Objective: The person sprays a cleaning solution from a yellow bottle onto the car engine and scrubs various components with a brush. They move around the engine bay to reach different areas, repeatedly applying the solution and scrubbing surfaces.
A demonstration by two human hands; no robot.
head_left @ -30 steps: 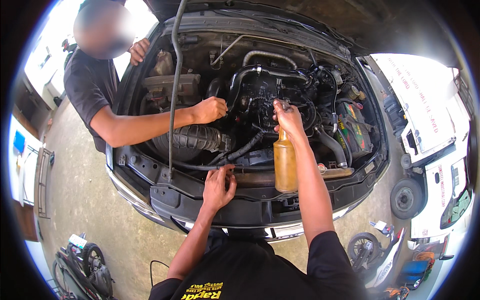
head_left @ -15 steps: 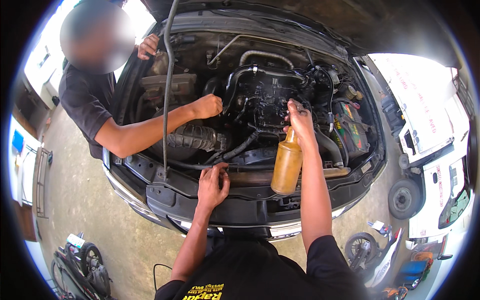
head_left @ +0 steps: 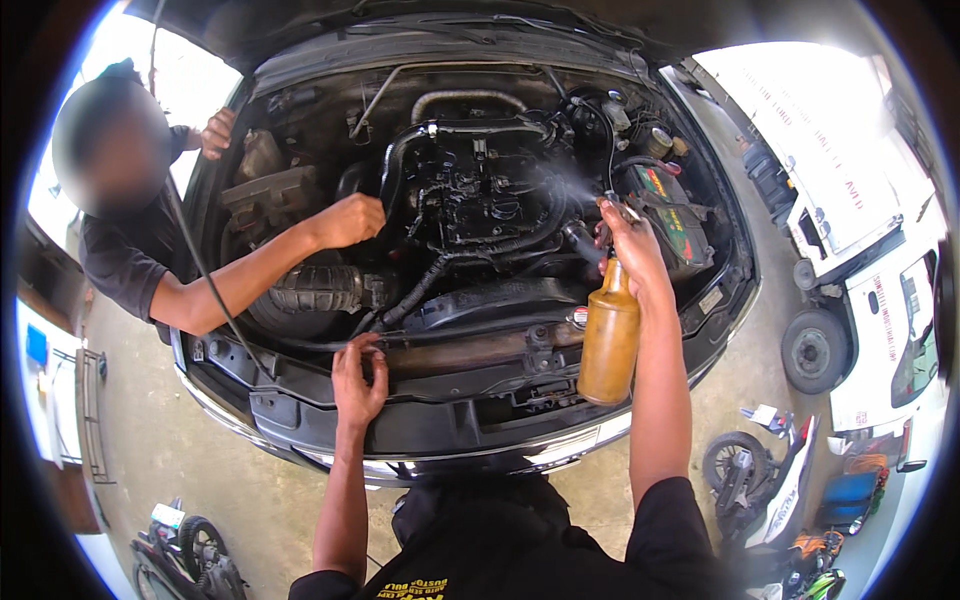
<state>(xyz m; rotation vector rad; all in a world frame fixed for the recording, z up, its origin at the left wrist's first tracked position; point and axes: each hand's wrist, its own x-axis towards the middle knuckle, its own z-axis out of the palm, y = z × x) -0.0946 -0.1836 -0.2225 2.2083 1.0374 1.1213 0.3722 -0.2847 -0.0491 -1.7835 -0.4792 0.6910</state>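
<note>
While right hand (head_left: pixel 628 240) grips amber spray bottle (head_left: pixel 608 343), left hand (head_left: pixel 358 372) on car front

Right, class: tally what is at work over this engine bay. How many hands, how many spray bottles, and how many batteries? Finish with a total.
Hands: 4, namely the person's left hand, right hand, and the co-worker's near hand and far hand
Spray bottles: 1, the amber spray bottle
Batteries: 1, the battery
Total: 6
</note>
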